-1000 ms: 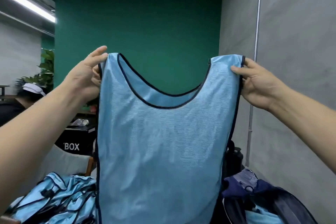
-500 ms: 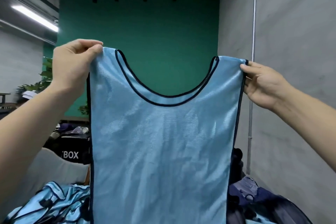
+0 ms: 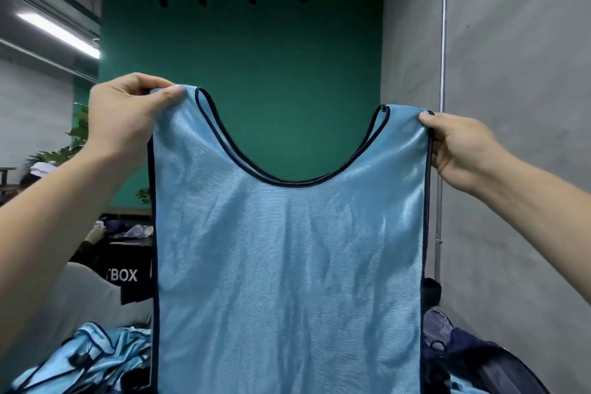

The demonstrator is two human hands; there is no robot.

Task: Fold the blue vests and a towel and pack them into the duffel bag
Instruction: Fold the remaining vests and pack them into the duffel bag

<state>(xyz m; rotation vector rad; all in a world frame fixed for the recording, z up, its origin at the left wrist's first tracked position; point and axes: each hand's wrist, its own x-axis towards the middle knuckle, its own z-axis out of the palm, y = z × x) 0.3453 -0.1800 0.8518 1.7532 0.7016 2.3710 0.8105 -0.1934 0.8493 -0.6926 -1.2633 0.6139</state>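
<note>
The vest (image 3: pixel 287 265) hangs flat and upright in the air, stretched between both hands. The left hand (image 3: pixel 124 118) pinches its left strap with thumb and curled fingers, and the right hand (image 3: pixel 460 144) pinches the right strap likewise. Left of the vest's lower part lies a pile (image 3: pixel 86 358) of blue vests. Right of it lies a dark bag (image 3: pixel 473 361).

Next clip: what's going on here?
A person holds one blue vest up, the left hand pinching one shoulder strap and the right hand the other, so it hangs flat, not yet folded. A heap of blue vests lies at lower left; a dark bag sits at lower right.
</note>
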